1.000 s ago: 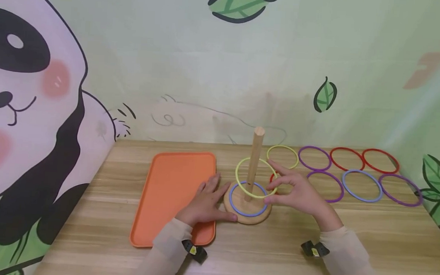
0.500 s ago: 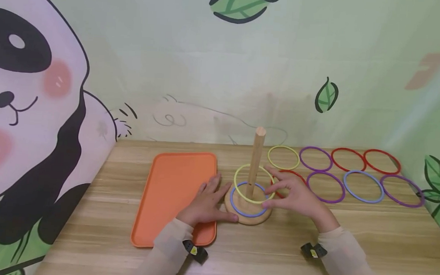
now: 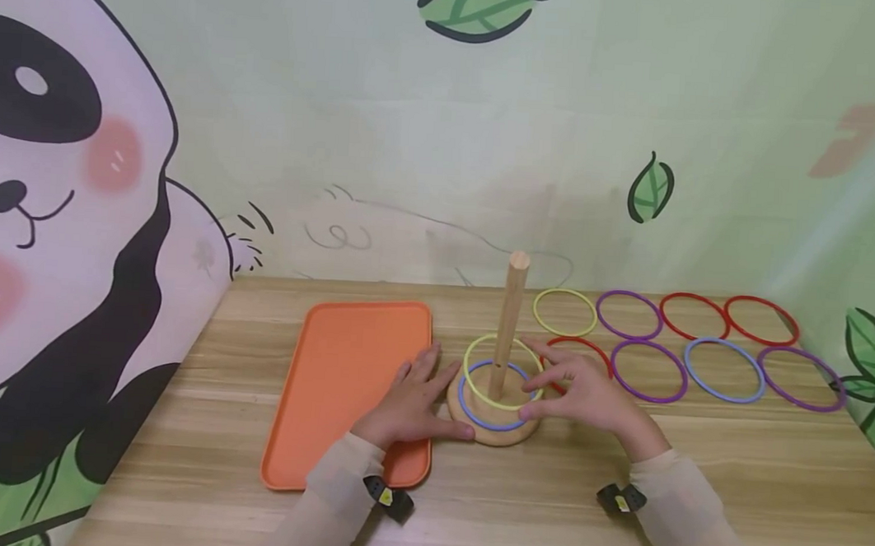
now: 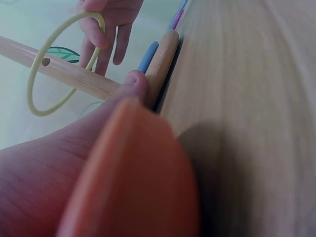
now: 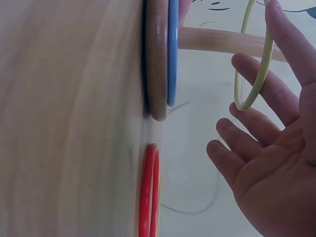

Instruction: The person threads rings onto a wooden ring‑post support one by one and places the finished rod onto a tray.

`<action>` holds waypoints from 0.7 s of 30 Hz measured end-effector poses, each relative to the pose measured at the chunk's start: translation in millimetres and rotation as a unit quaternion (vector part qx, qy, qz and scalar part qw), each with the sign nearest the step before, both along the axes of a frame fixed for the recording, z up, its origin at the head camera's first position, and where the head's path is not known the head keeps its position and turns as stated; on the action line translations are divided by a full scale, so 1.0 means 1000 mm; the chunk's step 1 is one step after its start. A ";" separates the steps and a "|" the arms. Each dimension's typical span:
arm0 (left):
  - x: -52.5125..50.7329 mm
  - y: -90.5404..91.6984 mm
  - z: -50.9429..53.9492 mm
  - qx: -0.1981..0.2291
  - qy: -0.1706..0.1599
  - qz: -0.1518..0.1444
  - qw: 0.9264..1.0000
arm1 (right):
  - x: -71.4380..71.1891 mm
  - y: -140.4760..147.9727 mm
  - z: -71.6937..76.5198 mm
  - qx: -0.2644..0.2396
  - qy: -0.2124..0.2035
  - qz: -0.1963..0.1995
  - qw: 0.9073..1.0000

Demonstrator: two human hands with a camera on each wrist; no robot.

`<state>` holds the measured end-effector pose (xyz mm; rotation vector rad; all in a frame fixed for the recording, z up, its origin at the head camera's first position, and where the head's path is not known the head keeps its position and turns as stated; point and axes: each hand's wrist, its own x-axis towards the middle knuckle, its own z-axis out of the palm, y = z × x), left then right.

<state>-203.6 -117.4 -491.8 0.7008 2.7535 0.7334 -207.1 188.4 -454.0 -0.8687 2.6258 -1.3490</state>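
The right hand point(image 3: 583, 392) pinched 1 yellow ring point(image 4: 31, 91) around the wooden post point(image 3: 510, 322), above the blue ring point(image 5: 172, 54) on the round base point(image 5: 157, 64). The left hand point(image 3: 410, 403), fingers apart, touched the base with its thumb. Smooth lowering probably required a level ring and a steadied base.

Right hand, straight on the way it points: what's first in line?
Likely the wooden post: the right hand points toward it, pinching the yellow ring that encircles it. The gap between hand and post is hard to judge.
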 end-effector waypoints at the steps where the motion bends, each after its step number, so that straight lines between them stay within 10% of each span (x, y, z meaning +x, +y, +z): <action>1: 0.000 0.000 0.000 0.000 0.001 -0.001 1.000 | 0.000 0.000 -0.001 -0.001 -0.004 0.001 1.000; 21: -0.001 0.000 -0.001 0.000 -0.001 -0.001 1.000 | -0.002 -0.001 -0.006 0.016 -0.035 0.008 0.999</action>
